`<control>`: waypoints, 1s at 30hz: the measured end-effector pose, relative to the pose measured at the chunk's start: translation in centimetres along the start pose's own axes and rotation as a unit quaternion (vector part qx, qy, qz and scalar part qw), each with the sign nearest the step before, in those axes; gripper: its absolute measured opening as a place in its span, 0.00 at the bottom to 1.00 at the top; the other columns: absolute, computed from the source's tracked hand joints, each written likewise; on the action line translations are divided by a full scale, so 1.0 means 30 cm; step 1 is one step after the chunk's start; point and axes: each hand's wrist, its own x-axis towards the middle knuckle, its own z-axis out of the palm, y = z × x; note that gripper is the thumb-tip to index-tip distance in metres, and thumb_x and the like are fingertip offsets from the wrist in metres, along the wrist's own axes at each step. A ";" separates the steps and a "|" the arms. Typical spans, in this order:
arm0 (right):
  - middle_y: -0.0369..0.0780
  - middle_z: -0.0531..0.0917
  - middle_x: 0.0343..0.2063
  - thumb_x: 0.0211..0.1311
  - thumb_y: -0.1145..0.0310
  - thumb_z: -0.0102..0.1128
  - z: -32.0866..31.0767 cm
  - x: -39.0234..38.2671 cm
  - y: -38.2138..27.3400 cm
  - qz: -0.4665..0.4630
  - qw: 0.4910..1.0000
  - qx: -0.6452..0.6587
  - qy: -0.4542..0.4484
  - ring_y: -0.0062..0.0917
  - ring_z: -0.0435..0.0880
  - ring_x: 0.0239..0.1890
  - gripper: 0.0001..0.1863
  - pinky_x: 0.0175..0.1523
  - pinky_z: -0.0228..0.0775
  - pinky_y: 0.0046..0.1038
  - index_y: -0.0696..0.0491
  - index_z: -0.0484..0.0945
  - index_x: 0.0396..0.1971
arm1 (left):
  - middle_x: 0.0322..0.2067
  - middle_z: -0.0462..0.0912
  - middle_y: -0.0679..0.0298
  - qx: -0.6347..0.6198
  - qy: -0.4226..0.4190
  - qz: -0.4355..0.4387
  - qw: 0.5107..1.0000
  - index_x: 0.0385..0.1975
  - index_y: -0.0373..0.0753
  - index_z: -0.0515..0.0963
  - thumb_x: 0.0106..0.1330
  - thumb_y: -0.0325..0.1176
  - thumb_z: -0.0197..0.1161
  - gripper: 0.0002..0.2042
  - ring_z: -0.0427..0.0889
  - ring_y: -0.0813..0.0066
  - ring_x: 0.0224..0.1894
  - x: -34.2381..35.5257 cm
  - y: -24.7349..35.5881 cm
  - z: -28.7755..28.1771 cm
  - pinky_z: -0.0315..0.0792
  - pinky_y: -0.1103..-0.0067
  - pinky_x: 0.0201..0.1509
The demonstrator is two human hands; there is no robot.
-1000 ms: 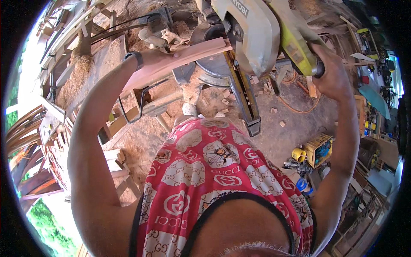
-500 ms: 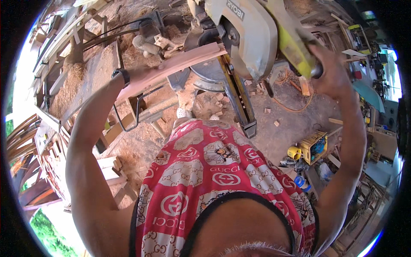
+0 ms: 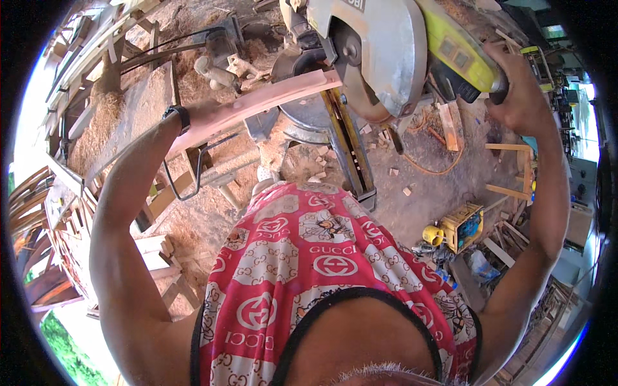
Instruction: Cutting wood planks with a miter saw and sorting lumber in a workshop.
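A long pinkish wooden board (image 3: pixel 277 96) lies slanting across the round table of a mitre saw (image 3: pixel 394 55). My left hand (image 3: pixel 207 114) is closed on the board's left part, its fingers partly hidden. The board's right end sits beside the saw's round blade (image 3: pixel 367 96), and I cannot tell whether they touch. My right hand (image 3: pixel 520 90) is wrapped round the end of the saw's lime-green handle (image 3: pixel 465 56), out to the right. Below the blade, the saw's slotted arm (image 3: pixel 347 145) points toward my body.
Small wood offcuts (image 3: pixel 407 191) and sawdust litter the floor. An orange cord (image 3: pixel 438 171) curls right of the saw. A yellow crate (image 3: pixel 465 229) stands at the right. Timber scraps (image 3: pixel 158 254) are piled at the left, near a bent metal bar (image 3: pixel 183 193).
My right hand and the saw's handle have moved right and slightly up, and the saw head has shifted right. More of the blade shows. My left hand stays on the board.
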 end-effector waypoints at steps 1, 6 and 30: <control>0.50 0.73 0.58 0.37 0.81 0.71 0.011 -0.001 -0.005 -0.018 1.000 -0.009 0.023 0.43 0.71 0.64 0.49 0.70 0.61 0.38 0.53 0.64 0.68 | 0.52 0.80 0.50 0.000 0.002 0.001 1.000 0.65 0.37 0.70 0.66 0.73 0.45 0.43 0.80 0.66 0.50 0.003 0.000 0.001 0.73 0.70 0.59; 0.50 0.73 0.58 0.37 0.81 0.71 0.020 -0.013 -0.048 0.028 0.999 0.015 -0.008 0.44 0.71 0.64 0.47 0.70 0.61 0.38 0.54 0.66 0.66 | 0.50 0.81 0.50 -0.012 0.012 0.011 1.000 0.62 0.36 0.72 0.65 0.74 0.45 0.44 0.80 0.65 0.49 0.019 0.004 -0.011 0.73 0.69 0.58; 0.53 0.81 0.45 0.37 0.76 0.67 0.125 -0.039 -0.113 0.017 0.994 0.102 -0.034 0.50 0.79 0.51 0.33 0.56 0.71 0.42 0.59 0.73 0.51 | 0.42 0.85 0.49 -0.045 0.042 0.026 0.998 0.53 0.31 0.78 0.60 0.79 0.45 0.48 0.84 0.61 0.46 0.032 0.018 0.013 0.76 0.66 0.53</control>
